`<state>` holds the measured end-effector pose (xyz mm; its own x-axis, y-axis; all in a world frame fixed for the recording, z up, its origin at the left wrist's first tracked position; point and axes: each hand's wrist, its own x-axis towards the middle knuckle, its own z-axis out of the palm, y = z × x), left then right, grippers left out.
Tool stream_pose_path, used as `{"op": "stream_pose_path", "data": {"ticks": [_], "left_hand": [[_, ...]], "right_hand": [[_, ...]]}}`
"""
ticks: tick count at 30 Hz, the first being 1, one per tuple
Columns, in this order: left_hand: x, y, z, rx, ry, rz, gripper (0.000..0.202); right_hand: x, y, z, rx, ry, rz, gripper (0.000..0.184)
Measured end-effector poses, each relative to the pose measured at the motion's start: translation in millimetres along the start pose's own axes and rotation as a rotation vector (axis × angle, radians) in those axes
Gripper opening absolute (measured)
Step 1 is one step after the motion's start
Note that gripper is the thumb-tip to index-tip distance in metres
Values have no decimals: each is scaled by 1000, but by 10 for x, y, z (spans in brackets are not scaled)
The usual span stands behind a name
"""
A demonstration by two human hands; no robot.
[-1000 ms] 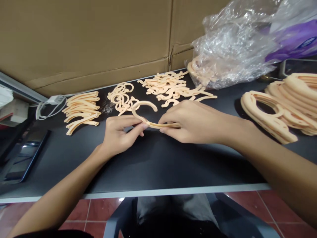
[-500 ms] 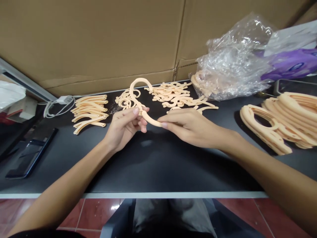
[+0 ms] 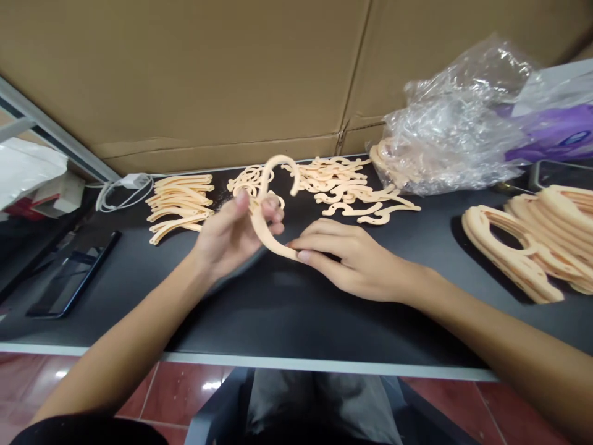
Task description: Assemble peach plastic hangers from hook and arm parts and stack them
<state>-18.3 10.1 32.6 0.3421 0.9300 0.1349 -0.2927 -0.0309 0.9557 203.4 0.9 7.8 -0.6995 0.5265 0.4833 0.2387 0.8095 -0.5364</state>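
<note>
A beige plastic folding clothes hanger (image 3: 270, 240), with a curved hook at the top and one bowed arm, is held above the black table. My left hand (image 3: 238, 232) pinches it at the joint where hook and arm meet, thumb in front and fingers behind. My right hand (image 3: 345, 256) grips the tip of the arm between thumb and fingers. Behind my hands lie a pile of wavy hook pieces (image 3: 340, 179), a small heap of ring-like pieces (image 3: 248, 180) and, on the left, a row of curved arm pieces (image 3: 180, 201).
Stacked beige hanger parts (image 3: 509, 247) stand on the right. A clear plastic bag (image 3: 454, 136) with beige parts and a purple package (image 3: 551, 133) sit at the back right. A phone (image 3: 76, 278) and a white charger cable (image 3: 123, 191) lie left. Cardboard (image 3: 222, 74) backs the table.
The view has shifted slightly. The hanger's arm now slopes more steeply down to the right, and my right hand is lower with its tip. My left hand has tilted with the joint.
</note>
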Motion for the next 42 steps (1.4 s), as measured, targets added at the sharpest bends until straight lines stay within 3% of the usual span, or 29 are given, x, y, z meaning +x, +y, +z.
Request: {"op": "stream_pose_path", "data": {"ticks": [4,8,11,13,15,18,21,24,29,35,42], "left_hand": [[52,231,-220,137,49,166,56],[149,386,-615,178,59,310,41],[251,347,-826,331,218,564,33],[293,265,-837,500,421,727,29],[291,176,-753,626,534,799,32],[218,89,-565,830,558,770,31],[139,62,-456,1051,560,768,25],[107,43,-431,1169,493,804,19],[95,-15,-355,1167,357,807,15],[56,-62,-241,1160,240,902,9],[13,-190,-177,1292,139,833,16]], "right_hand": [[-24,-36,151,-182,25,-77,26],[59,-124,385,-247,-75,-120,24],[248,-191,599,-299,-123,-146,25],[434,-230,749,-332,-147,-153,26],[646,-263,895,-355,-171,-149,27],[941,-289,1069,-352,-181,-141,36],[1117,-285,1151,-295,-292,-52,48],[1144,-266,1156,-256,-321,-17,49],[934,-264,1060,-335,-223,-69,32],[396,-256,750,-464,-44,-158,28],[33,-172,389,-529,38,-149,22]]}}
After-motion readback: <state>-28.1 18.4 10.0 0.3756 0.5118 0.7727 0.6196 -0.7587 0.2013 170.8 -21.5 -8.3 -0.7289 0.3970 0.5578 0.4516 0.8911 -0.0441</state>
